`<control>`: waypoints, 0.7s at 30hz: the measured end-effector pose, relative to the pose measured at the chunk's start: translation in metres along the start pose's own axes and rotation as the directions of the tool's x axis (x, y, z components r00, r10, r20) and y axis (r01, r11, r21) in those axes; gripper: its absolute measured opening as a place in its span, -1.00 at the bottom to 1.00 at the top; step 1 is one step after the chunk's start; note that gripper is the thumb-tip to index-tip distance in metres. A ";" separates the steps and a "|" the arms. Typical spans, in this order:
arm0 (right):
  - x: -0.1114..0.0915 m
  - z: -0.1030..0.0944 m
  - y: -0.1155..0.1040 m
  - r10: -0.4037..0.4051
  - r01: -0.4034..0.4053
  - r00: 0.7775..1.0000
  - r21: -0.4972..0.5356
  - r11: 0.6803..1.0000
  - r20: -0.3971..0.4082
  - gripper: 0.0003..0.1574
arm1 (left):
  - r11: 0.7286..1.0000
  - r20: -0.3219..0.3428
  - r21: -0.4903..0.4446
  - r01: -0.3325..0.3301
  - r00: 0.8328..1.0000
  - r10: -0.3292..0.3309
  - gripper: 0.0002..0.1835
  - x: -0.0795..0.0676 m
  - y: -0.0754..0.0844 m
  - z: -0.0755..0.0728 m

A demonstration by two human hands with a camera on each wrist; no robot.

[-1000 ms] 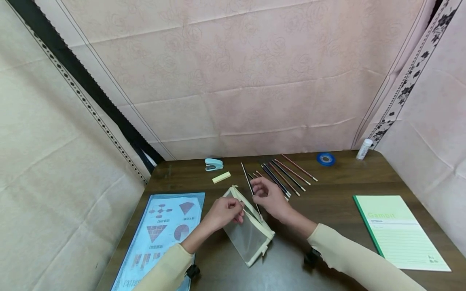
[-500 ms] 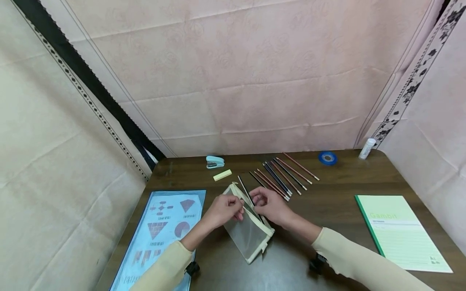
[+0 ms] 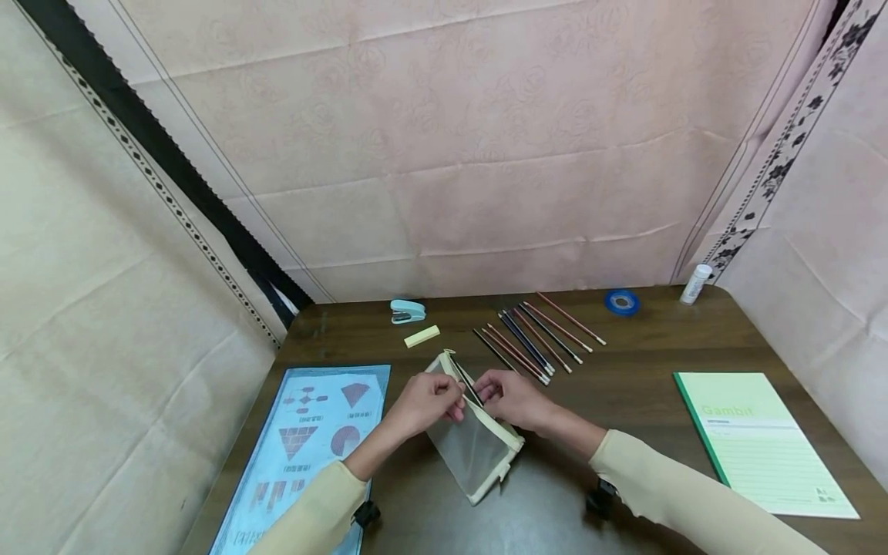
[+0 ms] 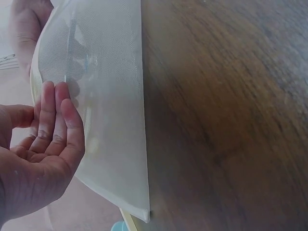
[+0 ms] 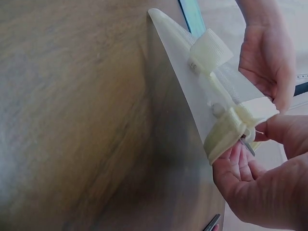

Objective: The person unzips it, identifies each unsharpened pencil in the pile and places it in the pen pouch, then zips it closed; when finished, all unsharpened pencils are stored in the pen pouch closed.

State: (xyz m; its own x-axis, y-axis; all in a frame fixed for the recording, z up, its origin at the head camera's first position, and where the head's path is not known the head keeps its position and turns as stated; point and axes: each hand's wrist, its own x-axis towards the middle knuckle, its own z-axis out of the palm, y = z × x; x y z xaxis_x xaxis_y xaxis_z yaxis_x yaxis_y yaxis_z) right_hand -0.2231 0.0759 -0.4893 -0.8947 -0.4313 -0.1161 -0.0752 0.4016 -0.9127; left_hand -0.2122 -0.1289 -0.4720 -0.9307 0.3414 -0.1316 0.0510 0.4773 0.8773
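Note:
A see-through mesh pencil pouch [image 3: 466, 456] with pale yellow edging stands tilted on the table, its mouth parted. My left hand [image 3: 428, 405] pinches the near edge of the mouth between thumb and forefinger; in the left wrist view the other fingers lie along the mesh [image 4: 113, 110]. At the mouth's right side my right hand [image 3: 516, 398] holds a dark pencil [image 3: 463, 375], most of it down inside the pouch. The right wrist view shows those fingers [image 5: 236, 161] and thumb around the yellow-edged end of the pouch [image 5: 224, 132].
Several dark and red pencils [image 3: 534, 335] lie behind the right hand. A light blue stapler [image 3: 407, 311], a pale yellow block [image 3: 422, 337], a blue tape roll [image 3: 621, 302] and a white-capped tube [image 3: 696, 284] sit farther back. A printed blue sheet [image 3: 326, 439] lies left, a green notebook [image 3: 763, 447] right.
The pencil, which stood up out of the pouch, has gone down into it, and the right hand has come lower and closer to the mouth. The left hand has kept its place.

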 end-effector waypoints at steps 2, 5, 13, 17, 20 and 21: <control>0.001 0.000 0.000 0.001 -0.001 1.000 0.004 1.000 0.011 -0.64 | 1.000 0.002 0.004 0.001 1.000 -0.001 -0.70 0.000 0.001 0.000; 0.000 -0.001 0.000 0.004 -0.004 1.000 0.006 1.000 0.026 -0.65 | 1.000 0.006 0.004 0.002 1.000 -0.002 -0.71 0.000 0.002 0.000; 0.000 -0.001 0.003 -0.001 0.001 1.000 -0.011 1.000 0.018 -0.68 | 1.000 0.000 -0.004 -0.009 1.000 0.009 -0.71 -0.001 0.001 0.002; 0.000 0.000 0.006 -0.030 0.030 0.999 -0.022 0.999 0.014 -0.67 | 1.000 -0.011 0.009 -0.013 1.000 0.013 -0.68 -0.001 0.001 0.003; 0.001 0.000 0.009 -0.046 0.047 0.999 -0.026 0.999 0.015 -0.67 | 1.000 -0.018 0.012 -0.017 1.000 0.017 -0.67 -0.002 0.003 0.003; 0.001 0.000 0.010 -0.048 0.048 0.999 -0.023 0.999 0.016 -0.67 | 1.000 -0.020 0.011 -0.019 1.000 0.019 -0.66 -0.002 0.004 0.003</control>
State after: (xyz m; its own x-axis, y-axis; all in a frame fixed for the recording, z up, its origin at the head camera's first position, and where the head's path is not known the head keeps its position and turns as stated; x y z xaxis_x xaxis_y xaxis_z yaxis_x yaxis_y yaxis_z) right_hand -0.2242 0.0791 -0.4984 -0.8830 -0.4628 -0.0786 -0.1282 0.3989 -0.9080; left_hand -0.2086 -0.1247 -0.4694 -0.9365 0.3343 -0.1059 0.0722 0.4793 0.8747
